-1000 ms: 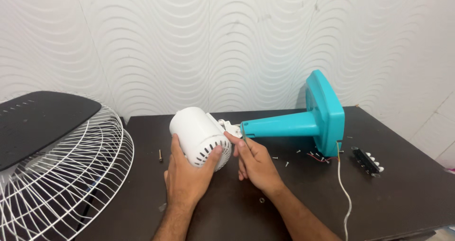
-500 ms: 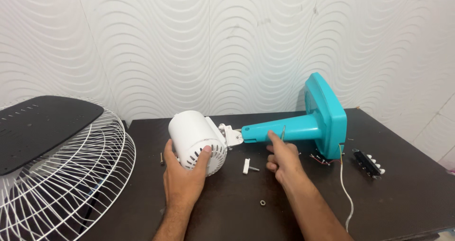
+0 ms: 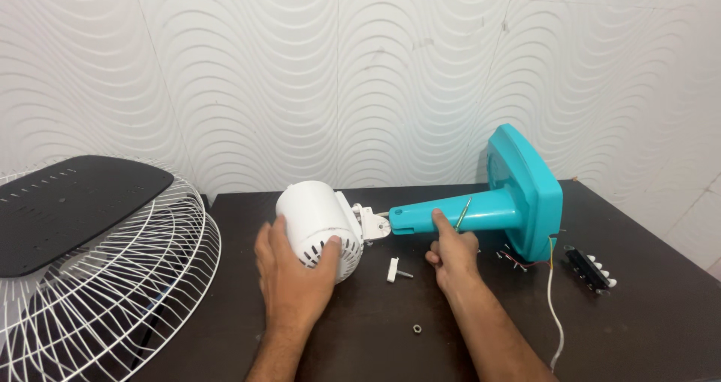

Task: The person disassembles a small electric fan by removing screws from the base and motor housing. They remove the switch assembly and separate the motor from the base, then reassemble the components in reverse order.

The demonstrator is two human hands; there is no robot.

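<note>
A table fan lies on its side on the dark table (image 3: pixel 638 329). My left hand (image 3: pixel 294 277) grips the white motor housing (image 3: pixel 319 224) from below. A white pivot bracket (image 3: pixel 372 223) joins the housing to the teal stand (image 3: pixel 481 211), whose square base stands on edge at the right. My right hand (image 3: pixel 451 256) rests against the teal neck, forefinger on it, holding a thin screwdriver (image 3: pixel 465 212) upright. A small white plastic piece (image 3: pixel 393 269) and a metal nut (image 3: pixel 415 328) lie loose on the table between my hands.
A white wire fan guard (image 3: pixel 113 307) leans at the left with a black perforated panel (image 3: pixel 67 209) over it. A black switch block with white buttons (image 3: pixel 589 268) and a white cord (image 3: pixel 554 307) lie right of the base. A wavy white wall stands behind.
My right hand left the joint by the housing and slid right along the teal neck. The white piece and the nut now lie free on the table. My left hand stayed on the housing.
</note>
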